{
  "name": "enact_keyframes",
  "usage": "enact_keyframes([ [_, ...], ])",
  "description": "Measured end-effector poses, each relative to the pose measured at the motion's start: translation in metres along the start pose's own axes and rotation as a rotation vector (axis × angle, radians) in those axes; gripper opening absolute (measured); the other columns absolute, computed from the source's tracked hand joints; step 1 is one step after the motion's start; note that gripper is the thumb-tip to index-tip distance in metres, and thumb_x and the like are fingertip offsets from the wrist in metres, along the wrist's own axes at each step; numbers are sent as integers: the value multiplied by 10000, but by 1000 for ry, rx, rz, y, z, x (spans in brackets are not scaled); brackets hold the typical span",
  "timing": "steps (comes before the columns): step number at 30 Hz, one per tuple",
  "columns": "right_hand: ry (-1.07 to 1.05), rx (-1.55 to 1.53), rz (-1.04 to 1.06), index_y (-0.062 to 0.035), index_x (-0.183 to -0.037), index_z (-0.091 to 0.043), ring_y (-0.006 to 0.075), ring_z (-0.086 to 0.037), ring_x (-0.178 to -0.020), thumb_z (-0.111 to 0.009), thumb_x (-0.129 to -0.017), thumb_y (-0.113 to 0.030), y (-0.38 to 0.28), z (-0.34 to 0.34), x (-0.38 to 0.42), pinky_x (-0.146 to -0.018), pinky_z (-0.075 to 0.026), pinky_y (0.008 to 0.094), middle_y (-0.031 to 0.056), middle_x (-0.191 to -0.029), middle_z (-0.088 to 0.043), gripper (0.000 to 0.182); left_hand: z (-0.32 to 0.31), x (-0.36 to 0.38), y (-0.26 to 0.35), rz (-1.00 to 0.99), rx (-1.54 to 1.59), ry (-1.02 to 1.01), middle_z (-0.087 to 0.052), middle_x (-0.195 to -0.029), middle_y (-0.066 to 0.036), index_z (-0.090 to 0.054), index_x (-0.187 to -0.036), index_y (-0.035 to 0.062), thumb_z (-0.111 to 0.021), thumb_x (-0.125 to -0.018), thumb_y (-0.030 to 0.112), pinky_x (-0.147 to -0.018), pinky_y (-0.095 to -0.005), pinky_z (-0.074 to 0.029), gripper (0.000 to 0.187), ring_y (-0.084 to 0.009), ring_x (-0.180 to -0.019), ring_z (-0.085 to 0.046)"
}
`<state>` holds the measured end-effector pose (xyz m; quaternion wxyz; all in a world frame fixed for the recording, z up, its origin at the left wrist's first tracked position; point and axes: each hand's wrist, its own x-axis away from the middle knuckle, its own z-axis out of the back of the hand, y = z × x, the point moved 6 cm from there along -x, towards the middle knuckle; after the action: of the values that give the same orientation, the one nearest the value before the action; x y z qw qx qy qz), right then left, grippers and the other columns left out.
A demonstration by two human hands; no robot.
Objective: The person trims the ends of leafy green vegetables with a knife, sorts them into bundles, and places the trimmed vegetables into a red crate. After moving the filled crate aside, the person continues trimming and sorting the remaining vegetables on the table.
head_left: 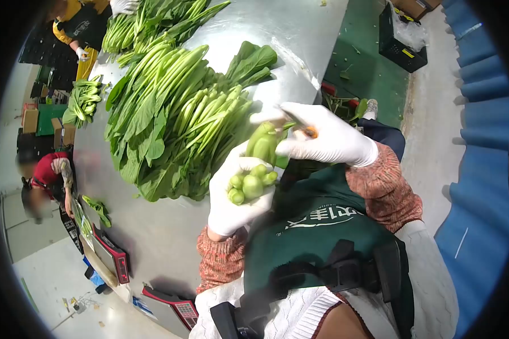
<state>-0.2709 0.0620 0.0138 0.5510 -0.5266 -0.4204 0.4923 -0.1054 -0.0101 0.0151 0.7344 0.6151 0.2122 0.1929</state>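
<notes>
My left hand, in a white glove, is closed around a small bunch of leafy greens. The thick pale-green stem ends point up toward me, and its leaves are mostly hidden. Close beside the stems is my gloved right hand, its fingers closed on a small knife with an orange part and a thin dark edge showing. The right fingertips are right at the upper stems. Just beyond my left hand lies a big heap of long-stemmed leafy greens on the metal table.
Two red-framed scales stand along the table's near left edge. Smaller bunches of greens lie at the far side. Co-workers stand across the table. To the right are a black crate on the floor and a blue curtain.
</notes>
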Motion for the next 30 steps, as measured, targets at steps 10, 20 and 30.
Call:
enact_keyframes([
  [10, 446, 488, 23, 3, -991, -636, 45, -469, -658, -758, -881, -206, -5, 48, 7, -585, -413, 236, 21, -757, -587, 266, 18, -5, -5, 63, -77, 280, -692, -1072, -98, -623, -1053, -4, -715, -732, -37, -871, -260, -505, 336, -120, -933, -631],
  [20, 116, -41, -95, -61, -1051, -695, -12, -380, -626, -802, -844, -231, -13, 33, 7, -556, -316, 189, -71, -838, -632, 289, 3, -24, -7, 188, 120, 160, -667, -928, -34, -623, -1065, 14, -782, -742, 14, -788, -256, -507, 361, -92, -835, -601],
  [30, 232, -46, -59, -3, -1069, -700, 9, -456, -618, -778, -836, -76, -8, 6, 0, -564, -384, 201, -29, -771, -632, 257, 2, -25, -14, 111, 68, 242, -651, -972, -36, -599, -1047, 24, -864, -715, 92, -796, -261, -509, 430, -92, -859, -591],
])
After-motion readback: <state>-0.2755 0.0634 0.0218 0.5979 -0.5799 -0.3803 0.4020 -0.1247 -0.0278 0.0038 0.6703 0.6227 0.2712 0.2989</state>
